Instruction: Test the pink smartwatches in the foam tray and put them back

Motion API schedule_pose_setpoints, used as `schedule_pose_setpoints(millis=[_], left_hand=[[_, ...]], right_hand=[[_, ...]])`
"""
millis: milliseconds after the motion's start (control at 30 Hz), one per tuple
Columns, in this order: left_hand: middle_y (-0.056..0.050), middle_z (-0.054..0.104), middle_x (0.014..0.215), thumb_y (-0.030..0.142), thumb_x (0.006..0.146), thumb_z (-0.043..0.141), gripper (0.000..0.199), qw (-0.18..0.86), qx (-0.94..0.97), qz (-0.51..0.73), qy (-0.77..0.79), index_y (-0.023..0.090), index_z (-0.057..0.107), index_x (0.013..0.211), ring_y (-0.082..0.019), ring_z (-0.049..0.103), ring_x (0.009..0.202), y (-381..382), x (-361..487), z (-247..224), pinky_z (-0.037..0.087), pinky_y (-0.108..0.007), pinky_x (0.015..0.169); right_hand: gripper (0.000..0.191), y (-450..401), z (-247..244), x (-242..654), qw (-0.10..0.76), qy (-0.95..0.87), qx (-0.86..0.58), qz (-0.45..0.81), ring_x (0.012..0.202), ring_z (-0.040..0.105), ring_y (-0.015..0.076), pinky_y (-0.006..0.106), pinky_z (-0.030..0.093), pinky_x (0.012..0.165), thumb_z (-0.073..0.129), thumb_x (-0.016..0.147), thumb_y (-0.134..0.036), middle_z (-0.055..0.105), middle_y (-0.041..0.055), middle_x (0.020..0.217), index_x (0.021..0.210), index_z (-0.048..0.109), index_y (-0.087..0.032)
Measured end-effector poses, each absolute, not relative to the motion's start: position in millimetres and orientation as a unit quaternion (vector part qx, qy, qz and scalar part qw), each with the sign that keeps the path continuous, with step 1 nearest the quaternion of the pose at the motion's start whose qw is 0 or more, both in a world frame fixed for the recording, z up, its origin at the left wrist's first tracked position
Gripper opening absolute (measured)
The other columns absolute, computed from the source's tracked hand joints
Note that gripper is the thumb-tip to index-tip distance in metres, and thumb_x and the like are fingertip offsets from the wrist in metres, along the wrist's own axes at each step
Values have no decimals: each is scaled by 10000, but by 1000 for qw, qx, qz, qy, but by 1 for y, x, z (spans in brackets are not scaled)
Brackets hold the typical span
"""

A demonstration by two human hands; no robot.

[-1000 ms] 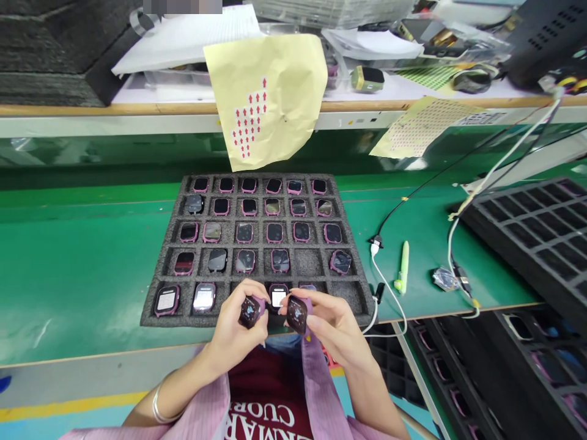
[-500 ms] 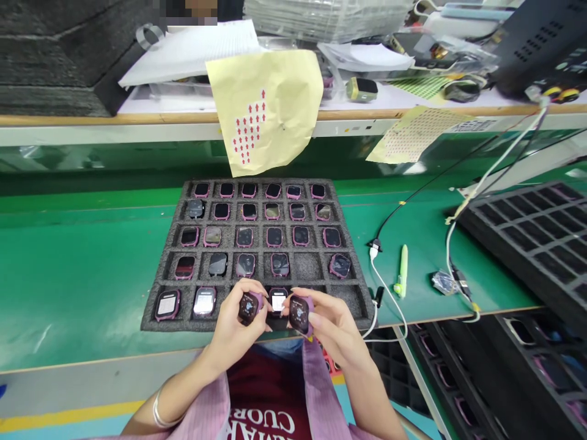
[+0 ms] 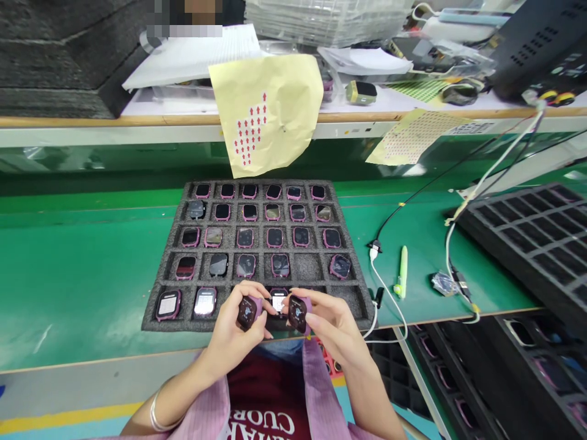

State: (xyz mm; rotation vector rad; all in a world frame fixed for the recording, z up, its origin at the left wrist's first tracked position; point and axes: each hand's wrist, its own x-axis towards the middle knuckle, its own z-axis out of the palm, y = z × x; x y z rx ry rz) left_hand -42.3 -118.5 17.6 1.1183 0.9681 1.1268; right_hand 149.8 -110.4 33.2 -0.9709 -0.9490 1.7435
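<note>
My left hand [image 3: 238, 327] holds a purple-framed watch [image 3: 247, 311] with its screen lit and facing up. In my right hand [image 3: 332, 321] is another purple watch [image 3: 298, 314], also lit and tilted slightly. Both hands are over the near edge of a dark grey foam tray [image 3: 293, 284]. Several purple watches lie in its compartments, most with dark screens. In the near row, a watch with a white screen [image 3: 168, 304], a second one [image 3: 205, 301] and a third [image 3: 279, 300], seen between my hands, are lit.
Right of the tray lie a white cable [image 3: 389, 299], a green pen [image 3: 402, 272] and a small plastic-wrapped item [image 3: 443, 282]. More foam trays [image 3: 527, 238] stand at the right. A shelf edge [image 3: 343, 129] with hanging yellow sticker sheets [image 3: 293, 91] crosses behind.
Both held watches have turned slightly in my fingers, and the right one's screen is angled more to the left. My hands have stayed in nearly the same place.
</note>
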Motion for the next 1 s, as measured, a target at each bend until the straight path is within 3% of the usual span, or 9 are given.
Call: schedule_pose_setpoints(millis=[233,433,567,667,800,1000], left_hand=[[-31,483,993,61,835,542,243,589,506,495,389,232,489,999,-164,639,816,-133,-52,31,582,-199,453],[-11,483,992,137,838,590,199,602,463,480,438,235,492,982,-117,620,709,-123,-46,26,566,-184,420],[-20,503,996,201,801,664,392,623,422,470,462,257,470,1137,-128,600,730,-116,-44,24,547,-169,404],[-56,515,1060,247,833,617,460,654,409,470,429,259,437,1257,-159,602,790,-112,-47,23,580,-218,469],[-100,539,1196,280,875,550,405,708,390,438,394,233,498,1274,-215,610,922,-109,-55,21,614,-327,673],[-105,586,1218,236,865,556,412,740,363,425,374,235,529,1277,-269,620,1028,-109,-62,21,593,-399,791]], right_hand=[[322,-118,44,154,450,-425,-296,728,893,675,240,343,561,732,717,787,-290,700,95,1006,1104,704,-236],[362,-112,35,151,443,-392,-334,734,894,692,248,359,570,756,710,800,-304,720,113,1021,1153,672,-231],[498,-109,34,146,440,-330,-351,757,947,685,261,447,547,844,659,844,-325,703,124,1078,1317,530,-241],[484,-107,34,143,437,-299,-351,772,964,684,259,464,538,866,594,892,-324,681,130,1138,1356,480,-246],[434,-108,31,143,441,-295,-349,773,1024,662,275,478,530,890,571,907,-328,632,141,1234,1325,519,-225],[692,-112,28,145,436,-385,-326,745,1167,588,264,476,417,1044,699,813,-153,547,118,1347,1416,381,-267]])
